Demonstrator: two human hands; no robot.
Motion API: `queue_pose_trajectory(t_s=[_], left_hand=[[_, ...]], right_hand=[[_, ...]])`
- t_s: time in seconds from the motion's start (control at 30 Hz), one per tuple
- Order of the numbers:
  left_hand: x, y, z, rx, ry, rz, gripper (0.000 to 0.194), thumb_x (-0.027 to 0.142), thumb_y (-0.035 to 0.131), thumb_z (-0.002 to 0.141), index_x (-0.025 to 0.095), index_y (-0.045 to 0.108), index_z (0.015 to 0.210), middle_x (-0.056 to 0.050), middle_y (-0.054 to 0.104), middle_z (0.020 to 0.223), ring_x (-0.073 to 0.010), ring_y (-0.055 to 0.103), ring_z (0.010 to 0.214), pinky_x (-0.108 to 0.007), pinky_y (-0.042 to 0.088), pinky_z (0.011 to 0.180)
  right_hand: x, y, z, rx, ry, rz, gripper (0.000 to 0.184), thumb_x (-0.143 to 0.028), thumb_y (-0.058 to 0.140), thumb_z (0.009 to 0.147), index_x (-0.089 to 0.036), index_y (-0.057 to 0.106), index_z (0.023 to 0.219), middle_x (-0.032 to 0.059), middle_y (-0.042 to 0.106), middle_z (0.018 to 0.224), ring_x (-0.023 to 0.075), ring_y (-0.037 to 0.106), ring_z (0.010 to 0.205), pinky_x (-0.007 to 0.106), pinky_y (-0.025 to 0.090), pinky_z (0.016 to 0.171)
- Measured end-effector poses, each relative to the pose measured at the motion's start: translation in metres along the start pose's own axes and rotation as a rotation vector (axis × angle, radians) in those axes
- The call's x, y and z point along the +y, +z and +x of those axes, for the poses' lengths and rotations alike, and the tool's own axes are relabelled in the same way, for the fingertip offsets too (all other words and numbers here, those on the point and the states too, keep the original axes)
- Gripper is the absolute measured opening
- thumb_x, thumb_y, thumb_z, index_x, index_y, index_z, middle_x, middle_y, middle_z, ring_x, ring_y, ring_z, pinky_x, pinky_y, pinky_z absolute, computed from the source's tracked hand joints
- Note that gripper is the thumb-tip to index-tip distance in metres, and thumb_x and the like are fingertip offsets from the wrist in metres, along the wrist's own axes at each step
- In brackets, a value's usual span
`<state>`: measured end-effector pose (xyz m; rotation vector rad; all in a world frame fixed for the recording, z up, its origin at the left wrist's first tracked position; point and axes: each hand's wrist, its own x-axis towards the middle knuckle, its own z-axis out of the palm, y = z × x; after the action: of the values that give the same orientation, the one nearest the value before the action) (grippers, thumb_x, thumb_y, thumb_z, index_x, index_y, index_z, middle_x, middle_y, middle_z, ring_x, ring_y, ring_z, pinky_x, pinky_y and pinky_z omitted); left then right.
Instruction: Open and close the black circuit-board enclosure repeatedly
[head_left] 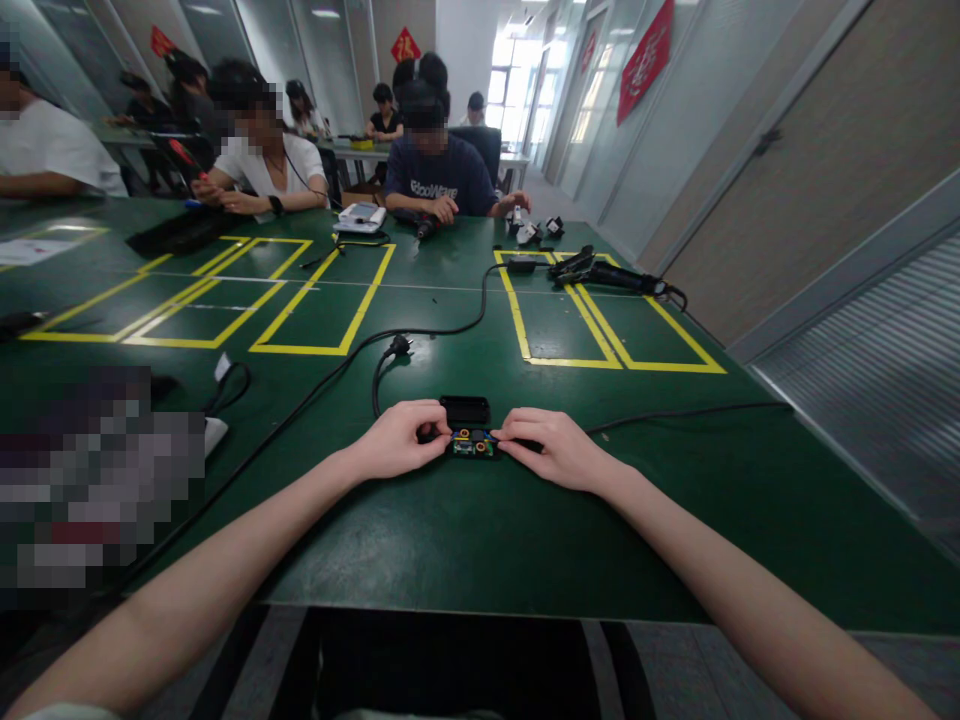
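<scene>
A small circuit board (pixel 474 447) with round coils and coloured wires sits in an open black plastic case on the green table. My left hand (pixel 401 440) is closed at the case's left end, pinching a black power cord there. That cord leads behind the hand to a plug (pixel 400 346). At the right end, my right hand (pixel 551 445) pinches another black cable (pixel 690 411), which runs off to the right. The case's black cover (pixel 464 409) lies just beyond the board, its hollow side up. My fingertips partly hide where the wires meet the board.
A long black cord (pixel 330 375) curves across the table (pixel 450 540) to a black inline box. A hair straightener-like tool (pixel 611 272) lies at the far right. Across the table, a person in dark blue sits by a power drill (pixel 420 222). Yellow tape marks rectangles.
</scene>
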<state>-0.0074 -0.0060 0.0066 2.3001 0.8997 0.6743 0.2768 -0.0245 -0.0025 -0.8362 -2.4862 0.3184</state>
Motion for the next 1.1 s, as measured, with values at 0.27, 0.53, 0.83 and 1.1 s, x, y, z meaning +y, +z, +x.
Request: queue_pose_trajectory(t_s=[0.27, 0.53, 0.83, 1.1], left_hand=[[0.003, 0.003, 0.002, 0.004, -0.149, -0.144, 0.008, 0.025, 0.062, 0.083, 0.018, 0.064, 0.079, 0.003, 0.056, 0.07, -0.0115, 0.049, 0.062, -0.023, 0.039, 0.06], [0.002, -0.003, 0.002, 0.103, -0.259, 0.155, 0.037, 0.038, 0.076, 0.072, 0.02, 0.06, 0.101, 0.0, 0.062, 0.086, -0.0211, 0.06, 0.078, -0.033, 0.048, 0.071], [-0.006, -0.005, 0.0, 0.028, -0.044, 0.257, 0.053, 0.036, 0.071, 0.086, 0.021, 0.063, 0.137, -0.013, 0.068, 0.131, -0.0325, 0.06, 0.123, -0.051, 0.047, 0.108], [0.0, 0.0, -0.002, 0.078, 0.032, -0.015, 0.046, 0.025, 0.066, 0.087, 0.02, 0.062, 0.133, -0.011, 0.063, 0.131, -0.0199, 0.068, 0.1, -0.035, 0.06, 0.088]], right_hand=[[-0.007, -0.007, 0.003, -0.034, -0.084, -0.138, 0.023, -0.025, 0.054, 0.104, -0.017, 0.075, 0.1, 0.0086, 0.072, 0.095, 0.0188, 0.067, 0.082, 0.029, 0.052, 0.072], [-0.011, -0.007, 0.004, -0.003, -0.148, -0.227, 0.025, -0.026, 0.053, 0.105, -0.016, 0.076, 0.099, 0.0096, 0.073, 0.097, 0.0202, 0.066, 0.083, 0.031, 0.052, 0.071], [0.007, 0.008, 0.003, 0.144, 0.344, -0.101, 0.025, -0.038, 0.06, 0.102, -0.021, 0.079, 0.101, 0.0033, 0.065, 0.083, 0.0155, 0.062, 0.067, 0.028, 0.047, 0.063], [0.012, 0.009, 0.006, 0.181, 0.427, 0.261, 0.024, -0.035, 0.069, 0.091, -0.018, 0.077, 0.105, 0.0044, 0.071, 0.087, 0.0154, 0.06, 0.068, 0.029, 0.05, 0.062]])
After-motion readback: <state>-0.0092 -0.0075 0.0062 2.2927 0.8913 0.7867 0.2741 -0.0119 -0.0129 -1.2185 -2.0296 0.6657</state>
